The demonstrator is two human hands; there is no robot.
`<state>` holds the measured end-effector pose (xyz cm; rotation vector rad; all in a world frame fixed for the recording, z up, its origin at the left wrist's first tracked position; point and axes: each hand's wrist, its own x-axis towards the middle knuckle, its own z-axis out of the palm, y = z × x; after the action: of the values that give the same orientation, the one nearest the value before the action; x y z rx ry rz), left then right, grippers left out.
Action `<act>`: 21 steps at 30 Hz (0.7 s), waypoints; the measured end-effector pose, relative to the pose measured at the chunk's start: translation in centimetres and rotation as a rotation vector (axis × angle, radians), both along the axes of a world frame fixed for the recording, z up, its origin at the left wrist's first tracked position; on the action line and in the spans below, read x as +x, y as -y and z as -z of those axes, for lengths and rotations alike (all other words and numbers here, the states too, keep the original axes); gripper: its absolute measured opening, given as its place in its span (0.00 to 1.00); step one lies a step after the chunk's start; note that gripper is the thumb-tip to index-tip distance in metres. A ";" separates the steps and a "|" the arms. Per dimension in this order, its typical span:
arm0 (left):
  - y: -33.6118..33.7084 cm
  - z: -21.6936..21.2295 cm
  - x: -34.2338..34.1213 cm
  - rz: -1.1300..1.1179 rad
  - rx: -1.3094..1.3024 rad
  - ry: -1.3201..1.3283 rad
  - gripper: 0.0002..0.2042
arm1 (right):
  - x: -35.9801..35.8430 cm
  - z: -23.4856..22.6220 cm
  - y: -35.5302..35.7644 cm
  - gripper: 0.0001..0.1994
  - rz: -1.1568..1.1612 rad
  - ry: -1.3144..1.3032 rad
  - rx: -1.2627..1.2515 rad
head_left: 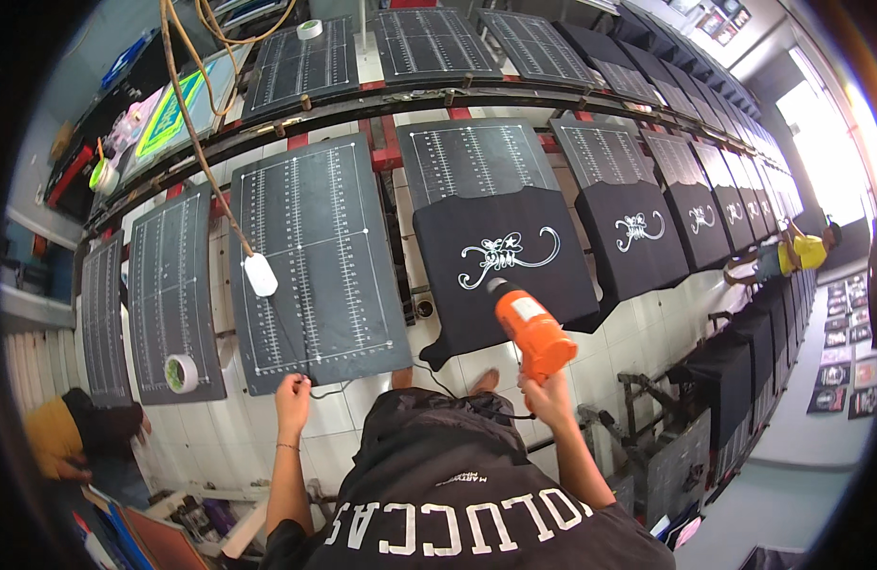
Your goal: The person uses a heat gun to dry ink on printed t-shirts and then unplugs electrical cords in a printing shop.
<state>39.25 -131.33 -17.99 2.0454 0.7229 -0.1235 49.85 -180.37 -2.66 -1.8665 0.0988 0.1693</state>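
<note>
- right hand (545,394) is gripping the handle of the orange heat gun (528,328), fingers wrapped tight, nozzle aiming at the white print (507,255) on the black shirt (500,256)
- shirt is lying flat on its platen in the near row, right in front of the person
- left hand (292,391) is resting on the lower edge of the bare ruled platen (315,261) next to it, fingers curled over the edge, holding nothing I can see
- gun's black cord (438,385) is trailing between the hands, close to the platen corner
- risks: nozzle sitting close to the print, so lingering on one spot could scorch ink or fabric
- cord could be snagging the platen corner and jerking the aim
- hanging white pendant (261,274) is dangling near the left arm's reach; could get bumped
</note>
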 end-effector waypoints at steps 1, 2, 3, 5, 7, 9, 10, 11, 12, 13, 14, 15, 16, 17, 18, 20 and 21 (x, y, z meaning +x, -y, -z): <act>1.6 -1.0 0.4 -0.100 0.146 0.024 0.11 | 1.0 -0.6 2.7 0.11 -0.007 -0.149 0.086; 3.2 -2.1 1.0 -0.198 0.294 0.046 0.11 | 2.0 -1.4 5.0 0.11 -0.014 -0.300 0.169; 5.1 -3.4 2.0 -0.299 0.447 0.069 0.12 | 3.2 -2.7 6.0 0.11 0.035 -0.304 0.155; 9.6 -4.7 4.6 -0.318 0.572 0.423 0.13 | 5.6 -4.6 8.7 0.15 0.002 -0.305 0.031; 16.2 -7.6 7.7 -0.196 0.607 0.419 0.14 | 7.1 -6.3 11.0 0.17 -0.086 -0.299 -0.023; 23.5 -8.8 10.3 0.038 0.601 0.441 0.17 | 8.6 -6.5 14.0 0.20 -0.163 -0.324 -0.027; 26.9 -9.0 11.8 0.182 0.516 0.440 0.20 | 8.9 -6.5 15.9 0.20 -0.167 -0.342 -0.011; 30.5 -8.9 13.2 0.287 0.461 0.433 0.26 | 9.3 -6.1 17.5 0.20 -0.175 -0.347 0.007; 34.1 -8.1 14.4 0.428 0.512 0.310 0.32 | 9.5 -5.9 19.0 0.19 -0.178 -0.362 0.028; 36.8 -7.2 15.4 0.602 0.550 0.284 0.36 | 9.6 -5.9 20.3 0.18 -0.159 -0.391 0.070; 39.2 -5.5 16.3 0.719 0.580 0.222 0.41 | 9.8 -5.9 21.3 0.17 -0.125 -0.379 0.114; 41.5 -3.6 17.1 0.775 0.589 0.169 0.42 | 10.0 -5.9 22.1 0.16 -0.097 -0.368 0.160; 43.8 -3.0 17.9 0.769 0.624 0.188 0.42 | 10.1 -6.1 22.9 0.15 -0.059 -0.354 0.204; 45.9 -2.7 18.8 0.794 0.604 0.218 0.42 | 10.2 -6.1 23.7 0.13 -0.020 -0.340 0.258; 47.6 -2.5 19.7 0.820 0.580 0.251 0.42 | 10.2 -5.8 24.6 0.12 0.005 -0.321 0.270; 50.4 -1.8 21.0 0.879 0.591 0.307 0.41 | 10.0 -5.5 26.7 0.11 0.056 -0.285 0.277; 51.6 -1.7 21.8 0.906 0.597 0.340 0.41 | 10.0 -6.2 27.1 0.10 0.088 -0.268 0.271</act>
<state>61.05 -182.93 -16.33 2.7312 -0.4795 -0.0701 59.82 -207.46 3.55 -1.5586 0.3265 0.3544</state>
